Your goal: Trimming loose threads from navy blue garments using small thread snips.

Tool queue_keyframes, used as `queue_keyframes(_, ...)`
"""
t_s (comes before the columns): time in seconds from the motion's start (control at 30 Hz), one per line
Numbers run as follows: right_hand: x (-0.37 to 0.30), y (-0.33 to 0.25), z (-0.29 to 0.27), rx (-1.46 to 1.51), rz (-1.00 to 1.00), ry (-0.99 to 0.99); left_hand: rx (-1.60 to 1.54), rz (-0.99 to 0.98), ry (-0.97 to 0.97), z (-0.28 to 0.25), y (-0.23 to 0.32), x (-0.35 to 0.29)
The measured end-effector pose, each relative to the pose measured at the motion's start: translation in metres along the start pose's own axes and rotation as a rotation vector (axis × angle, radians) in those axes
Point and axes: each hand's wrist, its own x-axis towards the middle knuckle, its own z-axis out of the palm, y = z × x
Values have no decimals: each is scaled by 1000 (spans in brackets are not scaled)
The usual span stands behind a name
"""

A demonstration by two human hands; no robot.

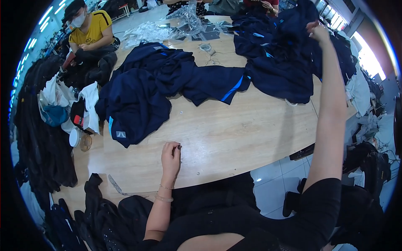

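Note:
My right arm reaches far out to the right, and my right hand (pixel 318 33) is closed on a navy garment (pixel 289 50). Part of that cloth is lifted at the far right of the table, while its lower part lies on the tabletop. My left hand (pixel 171 155) rests on the bare wood near the front edge, fingers curled together. A small dark spot shows at its fingertips; I cannot make out what it is. Ahead of it lies a heap of navy garments (pixel 142 90) with bright blue trim and a grey patch.
The wooden table (pixel 217 138) carries clear plastic bags (pixel 188 25) at the far side. At left stand a round tub (pixel 75 137) and white cloth (pixel 90 106). Dark clothes (pixel 113 217) lie near the left front. A person in a yellow shirt (pixel 96 31) sits far left; others are beyond.

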Motion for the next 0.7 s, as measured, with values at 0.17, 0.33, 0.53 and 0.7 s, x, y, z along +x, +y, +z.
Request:
queue_keyframes(0.17, -109, -135, 146, 222, 281, -164, 0, 24, 26, 0, 1, -1)
queue_keyframes(0.33, -202, -190, 253, 200, 386, -299, -3, 37, 21, 8, 1, 0)
queue_keyframes(0.53, -207, -213, 272, 167, 454, -99, 15, 48, 32, 9, 2, -1)
queue_keyframes(0.7, -128, -268, 163, 696, 123, 187, -174, -38, -13, 10, 10, 13)
